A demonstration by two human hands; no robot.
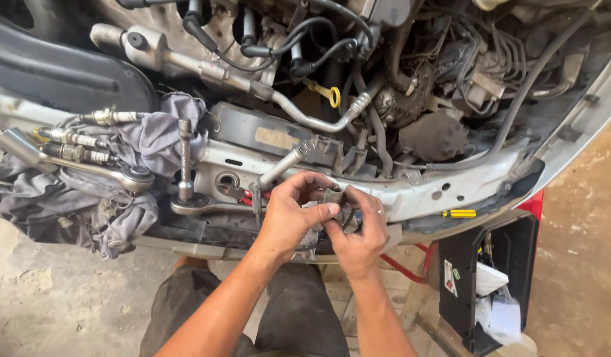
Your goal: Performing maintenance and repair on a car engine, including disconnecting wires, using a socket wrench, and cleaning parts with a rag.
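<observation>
A bare concrete floor (41,297) is seen along the bottom and right of the frame, and above it the open front of a car's engine bay, crowded with black hoses, cables and metal pipes, fills the upper half. A pale metal crossmember (444,185) runs across the middle of the frame.

Just below the centre, the two hands are brought together over this crossmember. The left hand (289,215) is curled, its thumb and fingers closed round a small dark part (333,196), which is pinched from above. The right hand (358,231) is likewise closed on the same part from below and the right, the fingers bent tightly round it; what kind of part it is cannot be told, since most of it is hidden by the fingers.

At the left of the frame a crumpled grey rag (147,142) is spread over the bodywork, with several spark plugs (71,145) laid on it. A ratchet with an upright socket extension (186,165) stands just left of the hands, and a bent metal pipe (282,165) rises above them. A yellow dipstick ring (331,94) shows at upper centre. A yellow-handled screwdriver (458,213) rests on the crossmember at the right, and below it a black box (464,264) holding white plastic bags stands on the floor.
</observation>
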